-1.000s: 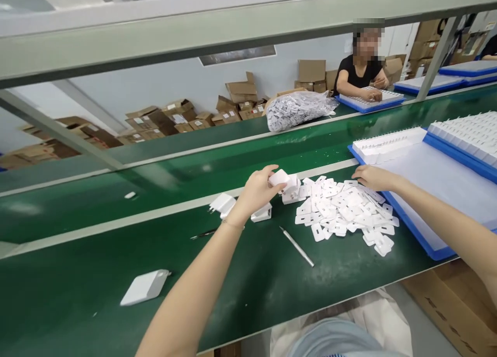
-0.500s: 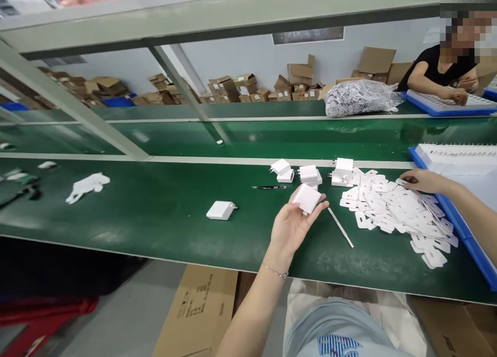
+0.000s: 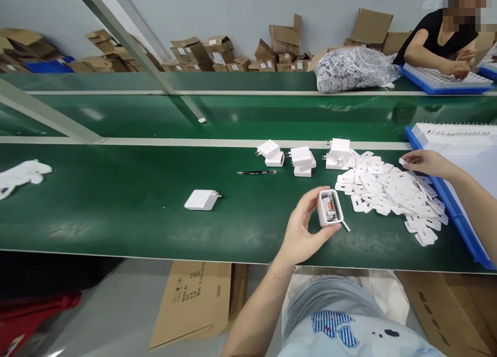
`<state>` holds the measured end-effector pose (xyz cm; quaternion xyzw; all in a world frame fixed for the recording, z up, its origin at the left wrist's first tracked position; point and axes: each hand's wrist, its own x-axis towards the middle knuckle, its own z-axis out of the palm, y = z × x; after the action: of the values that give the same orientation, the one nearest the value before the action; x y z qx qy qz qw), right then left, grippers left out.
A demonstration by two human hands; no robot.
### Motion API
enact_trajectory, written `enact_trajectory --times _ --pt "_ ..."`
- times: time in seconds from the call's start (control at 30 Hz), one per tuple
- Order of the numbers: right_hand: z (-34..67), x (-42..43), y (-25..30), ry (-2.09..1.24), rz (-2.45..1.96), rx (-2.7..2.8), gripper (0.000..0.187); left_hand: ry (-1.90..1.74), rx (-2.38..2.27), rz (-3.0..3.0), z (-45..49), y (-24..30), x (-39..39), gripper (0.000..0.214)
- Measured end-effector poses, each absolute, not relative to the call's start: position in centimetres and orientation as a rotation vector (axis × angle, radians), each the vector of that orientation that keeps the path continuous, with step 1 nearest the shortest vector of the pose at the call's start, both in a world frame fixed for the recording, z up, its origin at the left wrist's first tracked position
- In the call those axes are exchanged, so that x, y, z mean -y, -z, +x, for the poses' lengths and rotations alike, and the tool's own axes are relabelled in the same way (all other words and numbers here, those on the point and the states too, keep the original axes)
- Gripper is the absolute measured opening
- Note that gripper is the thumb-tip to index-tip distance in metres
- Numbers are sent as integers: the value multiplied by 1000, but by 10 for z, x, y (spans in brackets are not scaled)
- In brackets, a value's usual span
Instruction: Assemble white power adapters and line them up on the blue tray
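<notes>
Charger (image 3: 321, 215) sits tilted in the left hand (image 3: 301, 238) above the near part of a green tabletop (image 3: 116, 206), its open end toward the camera and a red port (image 3: 331, 205) showing inside. The left hand bends into a wide C, thumb along the near wall and fingers on the far left side, closed about the charger. At the right, beside the heap of plates (image 3: 388, 188) and near the blue tray (image 3: 462, 222), the right hand (image 3: 429, 163) forms a narrow pinch with what looks like a single plate (image 3: 401, 161) at its fingertips; the thumb is hard to make out.

Good handling here, by judgement, leaves the rim and port uncovered: digits belong on the outer walls, pressing just enough to stop the charger rolling. Its mouth is best held square to the eye. The plate is safest by its edges, with a check that no second one clings beneath. The rod (image 3: 346, 226), partly hidden by the charger, could catch on a low move, so a little height helps. Farther left, tweezers (image 3: 257, 172) lie flat near the far groups of other chargers (image 3: 301, 156), and a lone charger (image 3: 201, 200) rests well apart from the hands.
</notes>
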<state>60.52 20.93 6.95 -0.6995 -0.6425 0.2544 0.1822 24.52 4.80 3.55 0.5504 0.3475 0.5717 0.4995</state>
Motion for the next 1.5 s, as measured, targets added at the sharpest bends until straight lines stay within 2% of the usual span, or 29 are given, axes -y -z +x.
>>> enact_trajectory --times 0.1,0.27,0.3,0.4,0.57,0.73,0.9,1.13,1.27,1.43,1.5 --pt "598 -201 -72 -796 -1863 1630 18 -1476 -819 1462 249 -43 -45 52" --pt "555 -169 -80 -984 -1463 1284 2 -1531 -736 1575 257 -46 -46 57" --pt "542 -158 -85 -1055 -1368 1256 7 -1532 -730 1584 259 -45 -47 58" --pt "503 -118 -105 -1186 -1102 1407 19 -1517 -730 1609 265 -42 -49 58" --pt "456 -74 -123 -1048 -814 1781 10 -1512 -811 1655 273 -41 -48 56" --pt "437 -73 -104 -1024 -802 1715 10 -1522 -904 1621 278 -43 -44 52" --pt "435 -71 -95 -947 -917 1722 28 -1556 -940 1588 280 -42 -43 55" --pt "445 -65 -98 -749 -929 1907 23 -1672 -918 1762 282 -33 -48 69" --pt "447 -65 -95 -893 -958 1884 25 -1795 -792 1882 285 -31 -52 67" --pt "446 -62 -94 -1131 -942 1811 35 -1824 -675 1980 286 -32 -53 53" --pt "448 -61 -97 -1241 -976 1795 42 -1766 -632 2039 285 -32 -53 39"
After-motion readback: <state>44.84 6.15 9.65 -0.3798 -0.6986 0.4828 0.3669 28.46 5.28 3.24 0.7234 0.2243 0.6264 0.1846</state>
